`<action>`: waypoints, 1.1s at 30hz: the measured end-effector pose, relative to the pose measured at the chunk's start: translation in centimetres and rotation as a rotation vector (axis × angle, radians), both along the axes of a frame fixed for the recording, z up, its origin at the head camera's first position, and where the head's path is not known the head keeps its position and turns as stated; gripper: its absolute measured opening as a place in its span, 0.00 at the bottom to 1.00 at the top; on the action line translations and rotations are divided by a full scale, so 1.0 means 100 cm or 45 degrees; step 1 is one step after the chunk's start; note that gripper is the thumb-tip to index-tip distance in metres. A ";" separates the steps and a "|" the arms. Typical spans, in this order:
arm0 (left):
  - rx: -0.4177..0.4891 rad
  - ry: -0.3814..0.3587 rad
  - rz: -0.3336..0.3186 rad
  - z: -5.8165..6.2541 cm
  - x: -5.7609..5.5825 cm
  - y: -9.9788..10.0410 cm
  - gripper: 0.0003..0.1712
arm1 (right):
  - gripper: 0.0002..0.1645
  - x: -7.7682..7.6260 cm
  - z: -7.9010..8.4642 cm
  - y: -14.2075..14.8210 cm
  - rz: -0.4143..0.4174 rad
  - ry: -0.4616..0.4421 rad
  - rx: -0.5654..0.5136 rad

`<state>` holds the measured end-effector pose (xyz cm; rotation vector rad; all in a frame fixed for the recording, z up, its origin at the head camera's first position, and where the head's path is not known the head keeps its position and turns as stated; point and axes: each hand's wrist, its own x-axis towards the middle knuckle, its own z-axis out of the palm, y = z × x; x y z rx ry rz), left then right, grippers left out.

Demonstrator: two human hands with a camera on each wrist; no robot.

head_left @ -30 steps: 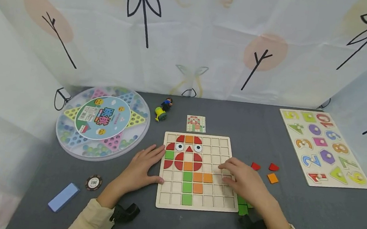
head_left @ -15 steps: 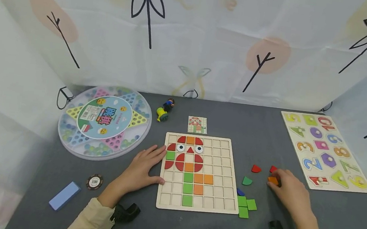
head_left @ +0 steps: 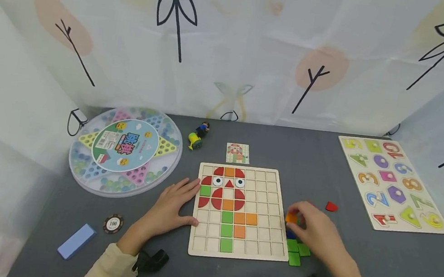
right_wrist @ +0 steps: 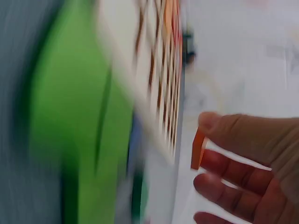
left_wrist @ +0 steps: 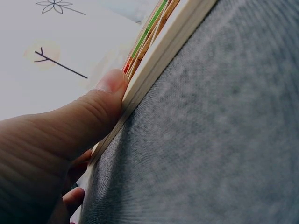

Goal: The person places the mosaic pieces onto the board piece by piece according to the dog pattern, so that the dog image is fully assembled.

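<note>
A wooden grid board [head_left: 259, 248] lies in front of the person, with red, green and orange pieces and two eye pieces set in its left half. The left hand [head_left: 173, 204] rests along the board's left edge, fingers spread; its thumb touches the board's side in the left wrist view. Just off the right edge, the right hand [head_left: 318, 229] pinches an orange square tile [right_wrist: 198, 149] between thumb and fingers. Below that hand lie several green square tiles [head_left: 294, 259] and a blue piece [head_left: 290, 234], partly covered. A red piece [head_left: 331, 206] lies farther right.
A small pattern card [head_left: 237, 153] lies behind the board. At the left are a round marble game board [head_left: 78, 172], a poker chip [head_left: 113, 223] and a blue block [head_left: 76, 241]. Two small toy figures [head_left: 198, 136] stand at the back; a number puzzle [head_left: 393, 190] lies far right.
The right hand went from over the board to the orange tile at the right, picked it up, and came back left with it to the board's edge. The left hand stays put.
</note>
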<state>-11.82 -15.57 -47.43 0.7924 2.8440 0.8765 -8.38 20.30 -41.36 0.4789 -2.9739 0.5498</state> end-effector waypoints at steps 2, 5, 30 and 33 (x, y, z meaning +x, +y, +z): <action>-0.011 -0.013 0.001 -0.001 0.003 0.000 0.54 | 0.17 0.005 -0.003 -0.018 0.147 0.007 -0.035; -0.018 -0.031 -0.003 -0.001 0.007 0.001 0.54 | 0.15 0.012 -0.009 -0.040 0.333 0.005 -0.047; -0.006 -0.018 0.024 0.001 0.003 -0.001 0.54 | 0.08 0.008 -0.017 -0.069 0.430 0.054 0.137; -0.009 -0.011 0.017 0.000 0.002 0.000 0.54 | 0.09 0.007 -0.017 -0.068 0.445 0.061 0.149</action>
